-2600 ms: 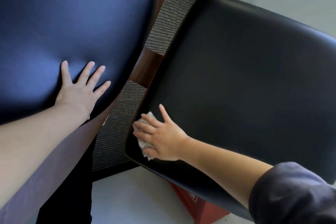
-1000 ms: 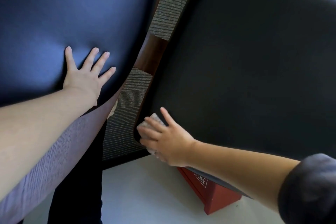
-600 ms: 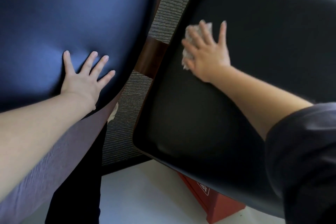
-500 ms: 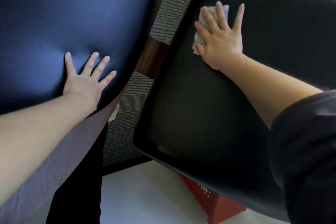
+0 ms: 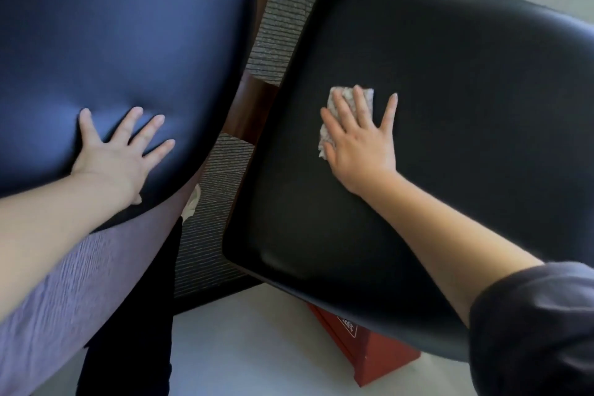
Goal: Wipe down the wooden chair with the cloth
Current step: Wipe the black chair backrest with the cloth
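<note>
The chair fills the view: a dark padded backrest [image 5: 106, 42] on the left, a black padded seat [image 5: 450, 106] on the right, and a brown wooden post [image 5: 249, 112] between them. My left hand [image 5: 119, 151] lies flat on the backrest with fingers spread. My right hand [image 5: 360, 141] presses a small pale speckled cloth [image 5: 334, 106] onto the seat with straight, spread fingers. Most of the cloth is hidden under the palm; its top and left edges show.
A grey striped carpet tile [image 5: 205, 235] lies under the chair on a pale floor [image 5: 250, 347]. A red box [image 5: 369, 354] sits beneath the seat's near edge. A white scrap [image 5: 192, 201] peeks out by the backrest's lower edge.
My right hand swept the cloth from the seat's near left corner up to the far edge, then back toward the middle. The left hand stayed put on the backrest.
</note>
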A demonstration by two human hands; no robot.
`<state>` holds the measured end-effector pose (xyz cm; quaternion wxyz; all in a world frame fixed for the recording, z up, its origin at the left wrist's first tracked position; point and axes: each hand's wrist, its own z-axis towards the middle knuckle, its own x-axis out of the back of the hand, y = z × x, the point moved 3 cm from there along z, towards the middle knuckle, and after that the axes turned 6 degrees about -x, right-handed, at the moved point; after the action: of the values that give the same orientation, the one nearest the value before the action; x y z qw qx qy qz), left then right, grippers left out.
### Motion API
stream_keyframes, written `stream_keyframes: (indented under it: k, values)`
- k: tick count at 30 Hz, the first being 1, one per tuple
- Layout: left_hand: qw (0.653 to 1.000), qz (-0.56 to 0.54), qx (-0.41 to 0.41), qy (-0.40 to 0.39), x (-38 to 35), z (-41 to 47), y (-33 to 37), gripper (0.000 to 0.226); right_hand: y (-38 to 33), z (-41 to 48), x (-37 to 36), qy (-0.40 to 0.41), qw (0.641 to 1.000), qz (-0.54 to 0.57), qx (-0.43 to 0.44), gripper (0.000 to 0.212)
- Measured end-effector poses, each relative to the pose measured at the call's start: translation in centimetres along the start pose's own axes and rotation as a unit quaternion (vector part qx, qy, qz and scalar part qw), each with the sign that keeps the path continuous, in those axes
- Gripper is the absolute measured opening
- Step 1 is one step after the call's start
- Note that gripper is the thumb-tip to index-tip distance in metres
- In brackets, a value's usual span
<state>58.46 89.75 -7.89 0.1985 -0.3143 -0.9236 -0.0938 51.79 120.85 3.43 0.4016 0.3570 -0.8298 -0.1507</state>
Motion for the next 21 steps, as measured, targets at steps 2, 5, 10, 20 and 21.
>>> stream_keyframes:
  k: [2, 5, 10, 20, 21]
  values:
    - [1.000, -0.016, 0.005, -0.018, -0.2, -1.1, -0.7, 0.096, -0.9, -3.2, -0.2, -0.035, 0.999, 0.010, 0.028, 0.059]
    - [0.996, -0.070, 0.004, -0.057, 0.3, -3.5, -1.3, 0.074, -2.5, -8.0, 0.0, -0.081, 0.993, 0.058, 0.063, 0.055]
    - [0.972, -0.212, -0.097, -0.024, 4.0, -8.7, -1.3, 0.050, -5.4, -14.0, 2.1, -0.082, 0.949, 0.298, -0.064, 0.035]
    - [0.784, -0.609, -0.110, 0.049, 7.7, -17.9, 2.3, 0.025, -7.7, -22.5, 10.2, -0.166, 0.169, 0.885, -0.401, 0.021]
    - [0.760, -0.639, -0.110, 0.046, 7.9, -18.7, 2.8, 0.026, -8.2, -23.1, 10.8, -0.167, 0.088, 0.904, -0.383, 0.027]
